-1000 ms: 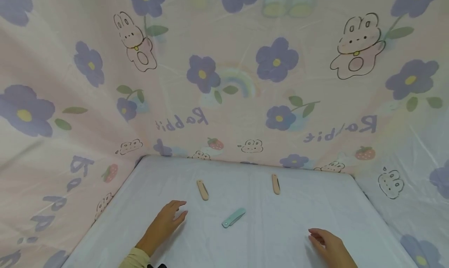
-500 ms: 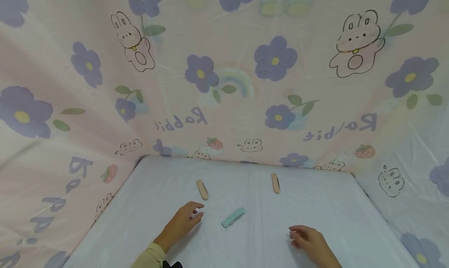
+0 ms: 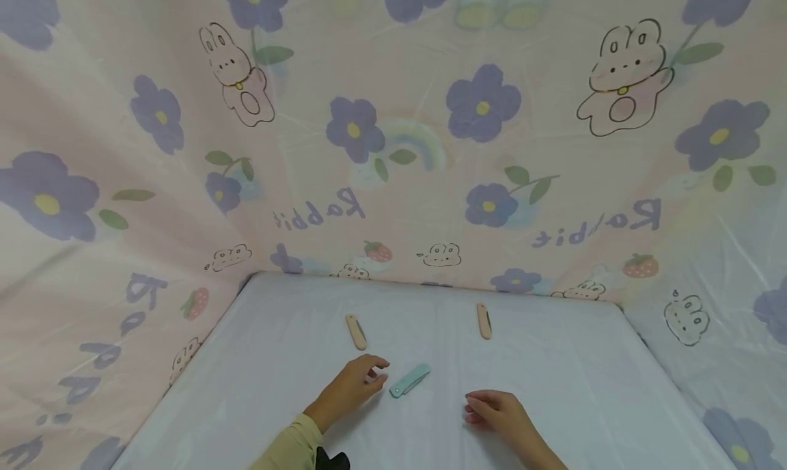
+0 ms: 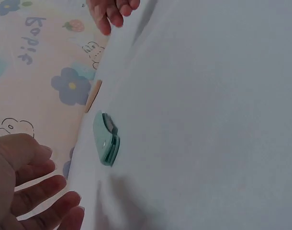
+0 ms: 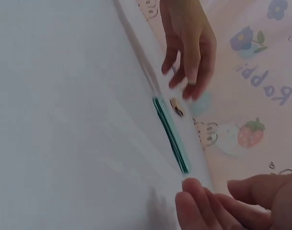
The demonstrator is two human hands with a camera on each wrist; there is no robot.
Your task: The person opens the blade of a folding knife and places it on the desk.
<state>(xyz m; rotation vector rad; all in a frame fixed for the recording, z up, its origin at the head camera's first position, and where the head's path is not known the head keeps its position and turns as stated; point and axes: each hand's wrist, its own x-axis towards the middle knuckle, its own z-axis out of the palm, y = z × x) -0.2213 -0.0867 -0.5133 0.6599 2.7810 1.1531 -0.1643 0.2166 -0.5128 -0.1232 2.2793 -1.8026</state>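
Observation:
A mint-green folding knife (image 3: 410,380), its blade tucked into the handle, lies slantwise on the white table. My left hand (image 3: 356,386) hovers just left of it, fingers loosely bent and apart from the knife. On the other side, a little farther off, is my right hand (image 3: 492,412), holding nothing. In the left wrist view the green knife (image 4: 106,139) lies beyond the left fingers (image 4: 45,191). The right wrist view shows the same knife (image 5: 171,135) edge-on, between both hands.
Two beige folding knives lie farther back, one at left (image 3: 355,332) and one at right (image 3: 484,321). The white table (image 3: 283,313) is enclosed at the back and sides by printed cloth (image 3: 418,197) with flowers and rabbits.
Both hands have moved inward over the table towards the green knife, the left hand rightward and the right hand leftward. The knives have stayed where they lay.

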